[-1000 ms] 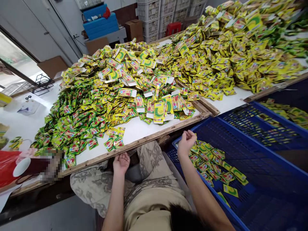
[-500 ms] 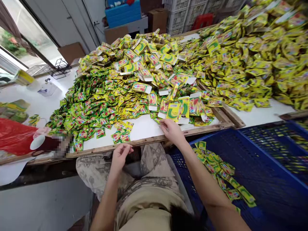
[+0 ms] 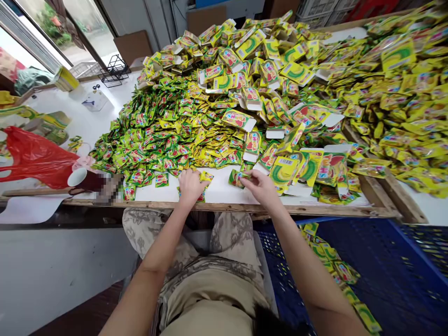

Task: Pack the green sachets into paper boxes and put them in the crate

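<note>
My left hand is closed over a few small sachets at the table's front edge, with a yellow-green sachet showing at its fingertips. To the right, my right hand pinches a green sachet between thumb and fingers, just above the white tabletop. Beyond both hands rises a large heap of small green and yellow sachets. Flat yellow-green cartons with white flaps lie to the right of my right hand and over the heap.
A wooden rail edges the table. At the left are a red plastic bag, a cup and a black wire rack. Below right stands a blue crate holding packets; larger yellow packets are piled at the right.
My left hand has moved forward from the table edge onto the sachets. My right hand has taken hold of a green sachet. The view has shifted, bringing the table nearer.
</note>
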### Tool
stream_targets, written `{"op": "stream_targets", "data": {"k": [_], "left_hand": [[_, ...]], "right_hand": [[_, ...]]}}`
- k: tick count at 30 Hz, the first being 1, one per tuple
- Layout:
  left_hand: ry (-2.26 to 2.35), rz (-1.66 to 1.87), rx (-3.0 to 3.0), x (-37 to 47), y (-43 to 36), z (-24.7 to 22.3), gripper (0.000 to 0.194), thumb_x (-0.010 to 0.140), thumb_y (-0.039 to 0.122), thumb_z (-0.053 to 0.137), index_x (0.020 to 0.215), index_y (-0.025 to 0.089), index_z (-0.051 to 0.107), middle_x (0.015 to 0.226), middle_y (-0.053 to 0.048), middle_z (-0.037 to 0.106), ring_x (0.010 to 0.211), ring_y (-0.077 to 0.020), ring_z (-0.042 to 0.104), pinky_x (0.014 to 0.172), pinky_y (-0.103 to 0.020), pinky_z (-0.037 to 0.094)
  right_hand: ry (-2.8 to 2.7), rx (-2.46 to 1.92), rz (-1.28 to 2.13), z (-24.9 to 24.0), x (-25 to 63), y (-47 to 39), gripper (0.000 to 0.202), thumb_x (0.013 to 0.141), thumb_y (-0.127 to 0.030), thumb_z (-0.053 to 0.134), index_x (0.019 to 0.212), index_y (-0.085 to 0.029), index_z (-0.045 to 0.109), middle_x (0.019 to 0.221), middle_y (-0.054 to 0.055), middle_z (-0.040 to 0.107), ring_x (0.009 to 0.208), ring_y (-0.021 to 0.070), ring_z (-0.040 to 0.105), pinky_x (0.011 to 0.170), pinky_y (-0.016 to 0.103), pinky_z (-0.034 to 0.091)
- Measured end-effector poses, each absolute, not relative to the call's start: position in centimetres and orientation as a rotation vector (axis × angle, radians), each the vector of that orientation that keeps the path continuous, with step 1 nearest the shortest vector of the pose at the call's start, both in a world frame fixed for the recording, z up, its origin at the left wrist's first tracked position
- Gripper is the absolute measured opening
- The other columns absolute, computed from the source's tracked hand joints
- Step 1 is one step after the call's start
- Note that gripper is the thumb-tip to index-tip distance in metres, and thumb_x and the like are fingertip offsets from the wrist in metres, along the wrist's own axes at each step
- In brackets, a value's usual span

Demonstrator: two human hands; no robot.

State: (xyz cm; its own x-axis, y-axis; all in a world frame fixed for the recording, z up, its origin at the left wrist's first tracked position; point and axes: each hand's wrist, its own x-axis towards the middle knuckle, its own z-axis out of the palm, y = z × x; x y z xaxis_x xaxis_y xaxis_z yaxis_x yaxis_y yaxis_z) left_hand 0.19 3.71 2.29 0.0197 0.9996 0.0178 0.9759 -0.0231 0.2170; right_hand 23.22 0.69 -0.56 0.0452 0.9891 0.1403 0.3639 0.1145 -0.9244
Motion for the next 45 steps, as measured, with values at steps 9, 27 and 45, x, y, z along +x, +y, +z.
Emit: {"op": "stream_targets", "data": {"k": [9, 27, 45], "left_hand": [[1.678, 0.726, 1.875, 1.5, 3.1, 1.4, 0.017, 0.075, 0.028, 0.065, 0.087, 0.019, 0.058, 0.083, -0.003, 0.062, 0.082, -0.0189, 0.056, 0.078, -0.033, 0.043], [1.031, 0.929, 1.304, 2.3, -0.1, 0.5, 0.039, 0.085, 0.052, 0.052, 0.081, 0.015, 0.061, 0.074, -0.002, 0.059, 0.074, -0.0145, 0.054, 0.071, -0.027, 0.046], [1.169, 0.787, 1.498, 3.4, -0.4, -0.4, 0.040, 0.081, 0.028, 0.061, 0.118, 0.017, 0.052, 0.111, -0.012, 0.062, 0.102, -0.0182, 0.061, 0.090, -0.036, 0.052]], "right_hand": [[-1.147, -1.133, 1.375, -1.1, 20.6, -0.2, 0.032, 0.072, -0.043, 0.071, 0.089, -0.022, 0.053, 0.069, -0.003, 0.057, 0.057, 0.0122, 0.053, 0.055, 0.028, 0.046], [-1.370, -1.224, 1.063, -0.5, 19.0, -1.2, 0.028, 0.075, -0.047, 0.069, 0.076, -0.021, 0.060, 0.075, 0.002, 0.056, 0.060, 0.0143, 0.055, 0.057, 0.030, 0.048], [-1.257, -1.718, 0.169, 2.2, 28.7, -1.3, 0.023, 0.080, -0.038, 0.062, 0.093, -0.019, 0.062, 0.113, 0.016, 0.062, 0.111, 0.0298, 0.055, 0.093, 0.045, 0.043]]}}
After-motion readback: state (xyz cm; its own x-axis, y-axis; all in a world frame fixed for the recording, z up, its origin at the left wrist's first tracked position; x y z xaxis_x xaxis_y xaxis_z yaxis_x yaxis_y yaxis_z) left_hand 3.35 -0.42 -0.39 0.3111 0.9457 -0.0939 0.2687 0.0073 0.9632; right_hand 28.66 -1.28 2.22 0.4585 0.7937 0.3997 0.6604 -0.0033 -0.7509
